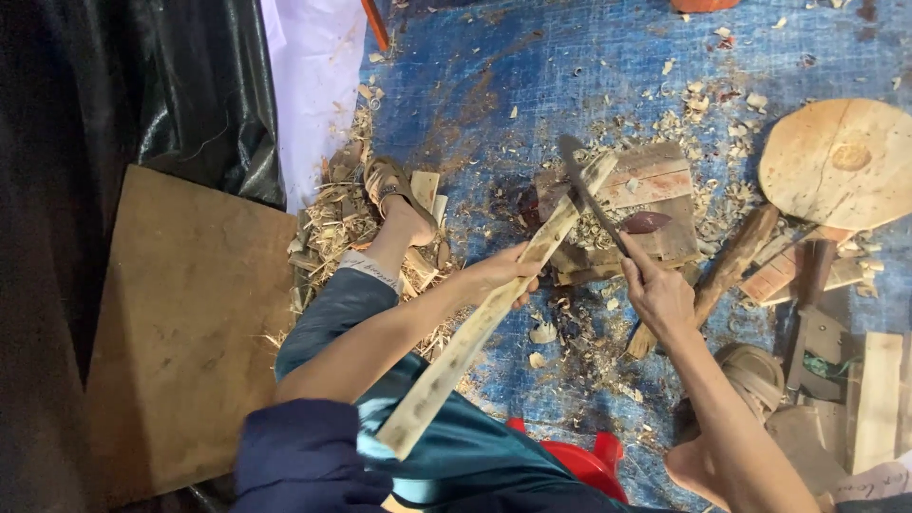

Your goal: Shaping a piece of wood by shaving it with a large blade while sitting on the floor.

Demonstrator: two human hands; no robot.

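Across the middle of the frame the left hand (499, 274) was closed around a long pale wooden slat (494, 309), its far end propped on a chopping block (655, 190). The right hand (657, 296) gripped a dark blade (591, 195) laid against that end. The slat looked stiff, light and splintery, best held mid-length. The blade's handle stayed hidden inside the fist; the slat's near end overlapped the lap.
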